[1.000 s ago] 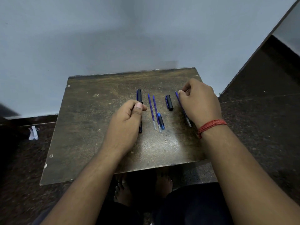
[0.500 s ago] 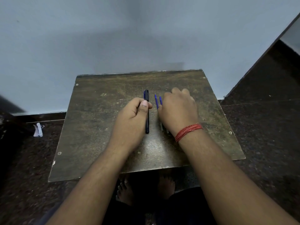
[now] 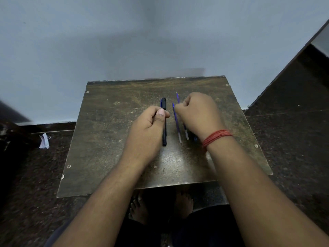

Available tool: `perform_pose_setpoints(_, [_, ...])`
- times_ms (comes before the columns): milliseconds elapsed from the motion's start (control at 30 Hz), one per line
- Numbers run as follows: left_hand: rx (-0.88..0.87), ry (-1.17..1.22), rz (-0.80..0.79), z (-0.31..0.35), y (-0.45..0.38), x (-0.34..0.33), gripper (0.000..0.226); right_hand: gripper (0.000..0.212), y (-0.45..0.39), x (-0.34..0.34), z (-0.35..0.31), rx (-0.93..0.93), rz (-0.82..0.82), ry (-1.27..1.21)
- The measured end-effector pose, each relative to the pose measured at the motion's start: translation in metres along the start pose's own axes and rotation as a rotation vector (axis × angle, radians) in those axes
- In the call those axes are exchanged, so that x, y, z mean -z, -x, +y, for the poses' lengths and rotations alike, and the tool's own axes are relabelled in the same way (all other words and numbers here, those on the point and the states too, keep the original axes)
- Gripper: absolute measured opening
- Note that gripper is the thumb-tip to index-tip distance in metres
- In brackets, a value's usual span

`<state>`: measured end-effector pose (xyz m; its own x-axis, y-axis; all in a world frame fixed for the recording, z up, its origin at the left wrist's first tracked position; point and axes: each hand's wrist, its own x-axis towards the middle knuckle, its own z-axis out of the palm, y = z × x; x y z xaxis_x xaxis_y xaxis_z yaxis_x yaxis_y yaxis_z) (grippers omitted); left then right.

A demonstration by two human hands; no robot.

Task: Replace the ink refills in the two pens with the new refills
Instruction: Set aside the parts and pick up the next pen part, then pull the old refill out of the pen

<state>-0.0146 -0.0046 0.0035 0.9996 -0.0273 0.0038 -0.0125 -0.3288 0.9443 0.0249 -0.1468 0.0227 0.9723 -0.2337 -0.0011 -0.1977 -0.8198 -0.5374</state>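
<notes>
Now left hand [image 3: 148, 125] gripping pen [image 3: 164, 129], right hand [image 3: 197, 113] fisted

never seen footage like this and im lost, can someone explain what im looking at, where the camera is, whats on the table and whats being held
There is no machine here: a person works with two bare hands, filmed by one wide-angle camera worn on the head, looking forward and down, so the arms reach in from below. The left hand grips a black pen that lies on a worn brown table. The right hand, with a red thread round its wrist, is curled over thin blue ink refills lying beside the pen; whether it pinches one cannot be told. Bare feet show under the table, and a scrap of paper lies on the dark floor.
</notes>
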Motion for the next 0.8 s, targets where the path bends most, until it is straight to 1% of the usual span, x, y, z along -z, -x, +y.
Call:
perform_pose_setpoints(67, [0.004, -0.006, -0.004, 0.001, 0.001, 0.0, 0.026, 0.028, -0.003, 0.011, 0.002, -0.067, -0.006, -0.254])
perform_pose_setpoints(167, [0.004, -0.023, -0.009, 0.002, 0.002, -0.001, 0.027, 0.018, -0.004, 0.015, 0.006, -0.114, -0.029, -0.499])
perform_pose_setpoints(233, [0.009, -0.035, -0.011, 0.002, 0.002, -0.001, 0.027, 0.016, -0.003, 0.012, 0.006, -0.13, -0.073, -0.605])
perform_pose_setpoints(267, [0.014, -0.038, -0.012, 0.001, 0.001, -0.002, 0.027, 0.015, -0.002, 0.009, 0.007, -0.124, -0.097, -0.603])
perform_pose_setpoints(333, [0.025, -0.07, -0.001, -0.001, 0.001, -0.005, 0.027, 0.009, -0.002, 0.003, 0.007, -0.075, -0.11, -0.477])
perform_pose_setpoints(400, [0.023, -0.087, 0.031, -0.003, 0.0, -0.006, 0.026, 0.006, 0.001, -0.003, 0.004, 0.03, -0.083, -0.217])
perform_pose_setpoints(467, [0.027, -0.043, 0.106, -0.008, -0.005, -0.003, 0.026, 0.006, 0.009, -0.008, 0.0, 0.164, -0.07, 0.02])
perform_pose_setpoints(500, [0.049, 0.002, 0.155, -0.012, -0.008, 0.0, 0.027, 0.007, 0.013, -0.01, -0.002, 0.216, -0.084, 0.078])
perform_pose_setpoints(600, [0.218, 0.216, 0.271, -0.023, -0.019, 0.013, 0.032, 0.012, 0.026, -0.015, -0.007, 0.317, -0.128, 0.112])
perform_pose_setpoints(667, [0.301, 0.36, 0.288, -0.024, -0.022, 0.016, 0.032, 0.015, 0.031, -0.022, -0.011, 0.419, -0.082, 0.137])
perform_pose_setpoints(733, [0.322, 0.423, 0.285, -0.02, -0.021, 0.016, 0.032, 0.017, 0.034, -0.031, -0.017, 0.491, 0.002, 0.17])
perform_pose_setpoints(800, [0.32, 0.459, 0.305, -0.018, -0.021, 0.016, 0.032, 0.012, 0.033, -0.043, -0.024, 0.511, 0.059, 0.239])
